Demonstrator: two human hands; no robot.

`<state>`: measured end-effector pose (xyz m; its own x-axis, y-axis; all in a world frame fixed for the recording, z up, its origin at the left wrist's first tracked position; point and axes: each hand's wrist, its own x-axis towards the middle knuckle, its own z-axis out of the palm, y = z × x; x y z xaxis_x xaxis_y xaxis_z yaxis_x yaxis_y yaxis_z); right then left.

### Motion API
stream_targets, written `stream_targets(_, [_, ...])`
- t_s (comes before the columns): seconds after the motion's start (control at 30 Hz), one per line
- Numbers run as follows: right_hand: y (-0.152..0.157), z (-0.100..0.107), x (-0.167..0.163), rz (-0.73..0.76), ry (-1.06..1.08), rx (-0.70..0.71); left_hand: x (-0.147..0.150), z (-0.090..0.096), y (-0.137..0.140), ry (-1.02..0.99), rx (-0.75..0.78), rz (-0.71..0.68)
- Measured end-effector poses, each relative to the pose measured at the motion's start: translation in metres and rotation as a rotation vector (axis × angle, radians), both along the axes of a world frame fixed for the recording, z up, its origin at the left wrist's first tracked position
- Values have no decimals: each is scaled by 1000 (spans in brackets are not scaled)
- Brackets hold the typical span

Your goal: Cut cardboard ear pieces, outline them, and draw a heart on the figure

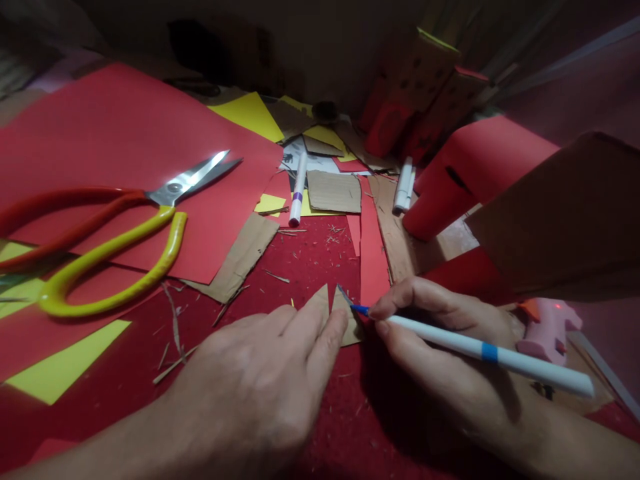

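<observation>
The left hand (pixel 267 377), stretched flat, held down pointed brown cardboard (pixel 352 332); the right hand (pixel 435 353) pinched a white, blue-banded marker (pixel 450 339), nib (pixel 359 309) at the cardboard's right edge.

Cardboard pieces (pixel 353 331) lie on the red surface (pixel 313 267); yellow paper (pixel 70 363) too.

The scissors (pixel 174 189) have shiny metal blades (pixel 201 175) and smooth, plastic-looking handles (pixel 175 243), the held pen (pixel 445 337) is smooth plastic, the big red sheet (pixel 140 127) is dull paper, and the cardboard square (pixel 334 192) looks rough and ridged
</observation>
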<state>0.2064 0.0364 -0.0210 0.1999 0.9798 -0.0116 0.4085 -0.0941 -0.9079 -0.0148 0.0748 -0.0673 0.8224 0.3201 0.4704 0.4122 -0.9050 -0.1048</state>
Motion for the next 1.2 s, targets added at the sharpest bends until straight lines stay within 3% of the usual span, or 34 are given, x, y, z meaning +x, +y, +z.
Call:
stream_targets(0.27, [-1,-3,-2,-21,-24,69,8,-12,-4,-118,23,52])
stream_targets(0.4, [0,-4,-1,30,-28,86,3,-8,-1,-21,18,14])
stream_targets(0.67, [-5,0,2,-19,14,-94,4,-14,-6,-95,11,72])
stream_targets(0.97, [-1,3,1,27,-20,-80,-2,4,-3,73,-63,8])
stream_targets(1.2, [-2,-1,0,20,0,-22,-1,4,-4,51,-72,13])
